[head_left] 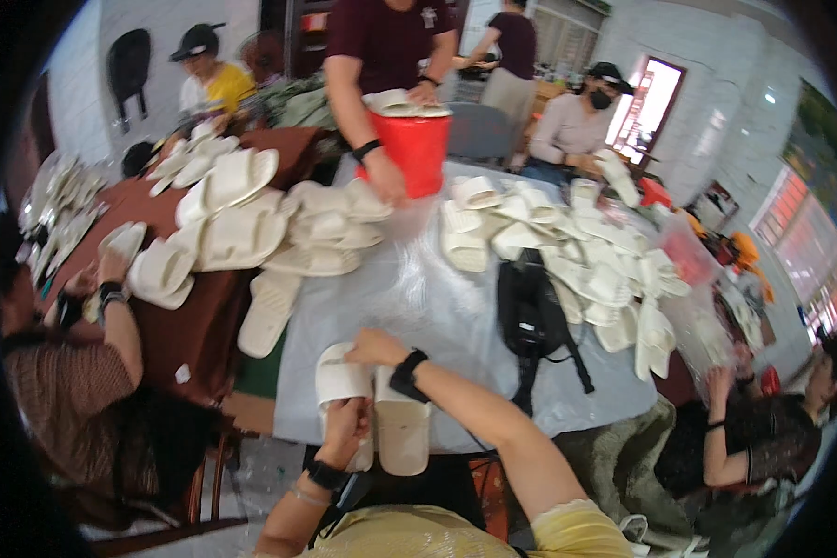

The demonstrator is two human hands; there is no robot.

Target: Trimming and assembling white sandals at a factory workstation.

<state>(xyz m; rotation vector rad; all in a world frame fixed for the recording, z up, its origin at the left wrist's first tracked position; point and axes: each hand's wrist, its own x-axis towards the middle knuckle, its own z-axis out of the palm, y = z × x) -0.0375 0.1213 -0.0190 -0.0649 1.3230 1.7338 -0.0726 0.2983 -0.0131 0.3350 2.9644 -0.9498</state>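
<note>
Two white slide slippers lie side by side at the near edge of the table in front of me: a left slipper (341,378) and a right slipper (403,437), toes pointing away. My left hand (346,428) is closed at the near edge of the left slipper's strap, its fingers partly hidden there. Over the toe end of the pair, my right hand (378,347) is closed with fingertips at the left slipper's strap; whether they pinch anything small cannot be made out. My right wrist covers the right slipper's front part.
Slipper piles stand at the left (242,228) and right (595,251) on the plastic-covered table (409,298). A black bag (528,312) lies right of my right arm. Across the table a person handles a red bucket (409,153) holding slippers. Other people sit at both sides.
</note>
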